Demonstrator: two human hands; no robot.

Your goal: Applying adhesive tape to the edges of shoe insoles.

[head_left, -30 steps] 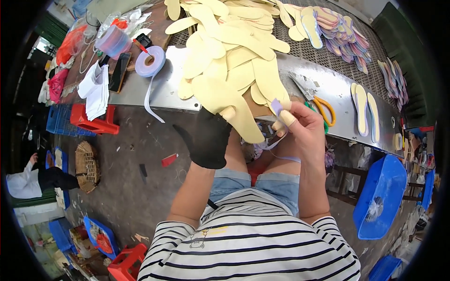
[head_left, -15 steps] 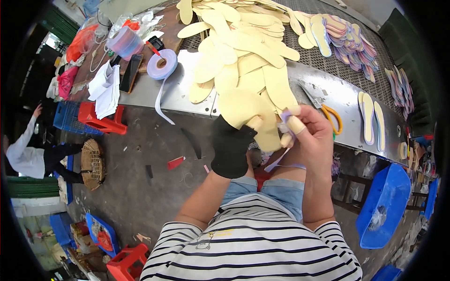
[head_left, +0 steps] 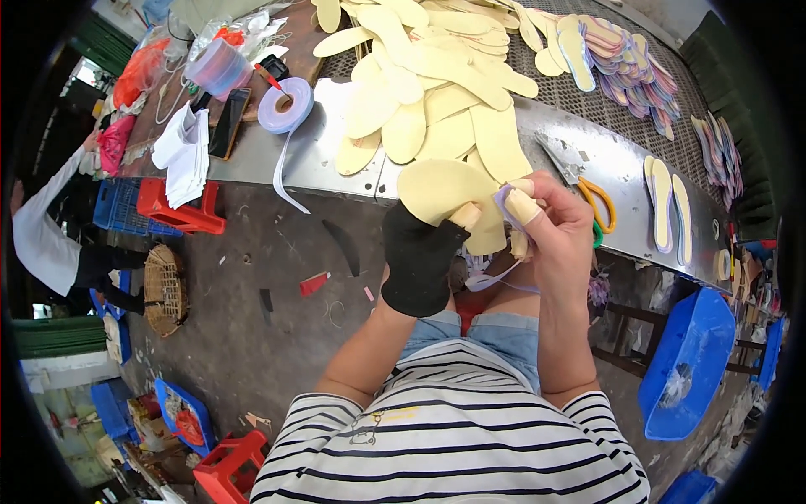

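My left hand (head_left: 420, 265), in a black fingerless glove, grips a pale yellow insole (head_left: 438, 186), with its thumb on top near the heel-side half. My right hand (head_left: 561, 227), with wrapped fingertips, pinches a narrow lavender tape (head_left: 502, 200) close to the insole's right edge. A loose length of this tape trails below the fingers towards my lap. Whether the tape touches the insole's edge is hidden by the fingers. Just beyond my hands, a large heap of yellow insoles (head_left: 453, 139) covers the metal table (head_left: 621, 189).
A tape roll (head_left: 285, 106), a phone (head_left: 229, 124) and folded papers (head_left: 183, 155) lie at left. Orange-handled scissors (head_left: 594, 202) rest right of my hand, near edged insoles (head_left: 661, 202). Blue tub (head_left: 690, 365) at lower right; red stool (head_left: 180, 206) and person (head_left: 50, 227) at left.
The insole has turned slightly, and my right fingers have tilted at its edge with the tape. The trailing tape has shifted. At far left, the person has moved slightly with an arm stretched forward.
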